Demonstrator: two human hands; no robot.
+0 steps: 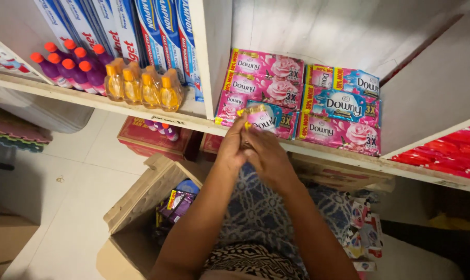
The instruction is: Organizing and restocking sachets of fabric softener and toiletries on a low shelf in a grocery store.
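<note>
Both hands meet at the front edge of a white shelf (141, 109). My left hand (230, 148) and my right hand (266, 155) together grip a small blue sachet (263, 118) with a yellow corner, held just over the shelf lip. Behind it lie pink sachets (266, 78) in stacked rows and blue sachets (344, 101) to their right. A white upright divider (210, 52) stands left of the sachets.
Left of the divider stand several small yellow bottles (141, 85), purple bottles with orange caps (71, 67) and upright blue-and-white boxes (157, 31). Red packets (447, 150) fill the right shelf. An open cardboard box (141, 202) with packets sits on the tiled floor below.
</note>
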